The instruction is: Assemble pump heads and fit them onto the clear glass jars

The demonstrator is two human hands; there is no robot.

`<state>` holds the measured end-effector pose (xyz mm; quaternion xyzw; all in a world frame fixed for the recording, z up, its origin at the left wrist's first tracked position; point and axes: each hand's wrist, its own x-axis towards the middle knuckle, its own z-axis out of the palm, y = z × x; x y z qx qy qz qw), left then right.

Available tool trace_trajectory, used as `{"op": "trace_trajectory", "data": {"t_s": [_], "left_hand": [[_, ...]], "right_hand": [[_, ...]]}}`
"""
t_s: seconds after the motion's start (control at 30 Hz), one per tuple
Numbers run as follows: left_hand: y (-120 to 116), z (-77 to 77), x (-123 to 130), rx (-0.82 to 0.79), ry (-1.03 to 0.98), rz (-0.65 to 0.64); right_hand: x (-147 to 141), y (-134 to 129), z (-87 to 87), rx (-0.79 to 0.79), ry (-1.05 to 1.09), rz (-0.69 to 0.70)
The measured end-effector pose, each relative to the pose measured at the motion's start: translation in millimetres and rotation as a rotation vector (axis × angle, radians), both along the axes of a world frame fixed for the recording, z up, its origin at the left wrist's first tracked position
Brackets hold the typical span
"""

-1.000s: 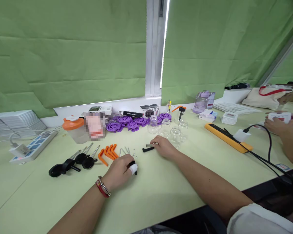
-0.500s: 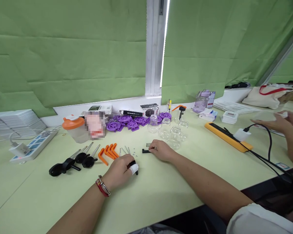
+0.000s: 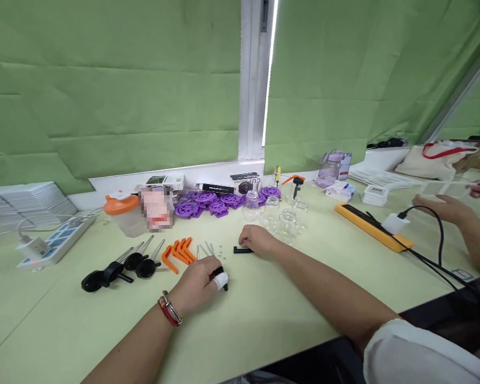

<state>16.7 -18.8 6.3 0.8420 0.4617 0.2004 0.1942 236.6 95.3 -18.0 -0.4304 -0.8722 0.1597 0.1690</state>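
My left hand [image 3: 202, 282], a white wrap on one finger, is closed around a black plastic part [image 3: 225, 286] whose end sticks out below the fingers. My right hand [image 3: 258, 240] has its fingers curled down at the table, just behind a short black bar [image 3: 242, 250]. Whatever its fingertips hold is hidden. Between the hands lie thin metal rods [image 3: 207, 248] and tiny metal pieces [image 3: 221, 250]. Left of them are several bent orange handles [image 3: 180, 250] and black round parts with metal shafts [image 3: 146, 266].
Clear glass jars [image 3: 288, 221] stand behind my right hand, with purple plastic parts [image 3: 218, 202] along the wall. An orange-lidded cup [image 3: 122, 210] and a white power strip [image 3: 60, 240] are at left. At right are a yellow power strip [image 3: 372, 226] and another person's hands [image 3: 444, 207].
My right hand has shifted slightly back and left, covering the small springs that showed beside it. My left hand stays around the black part. The other person's hands have moved.
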Motion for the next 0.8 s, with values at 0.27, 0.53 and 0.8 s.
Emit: {"op": "trace_trajectory", "data": {"t_s": [0.27, 0.53, 0.8], "left_hand": [[-0.7, -1.6, -1.0, 0.027, -0.001, 0.028], [-0.7, -2.2, -0.9, -0.019, -0.043, 0.031], [-0.4, -8.7, 2.7, -0.076, -0.091, 0.043]], "right_hand": [[1.5, 2.5, -8.4, -0.004, -0.005, -0.011], [2.9, -0.9, -7.6, -0.016, 0.103, -0.007], [-19.8, -61.0, 24.4, -0.025, 0.597, 0.271]]}}
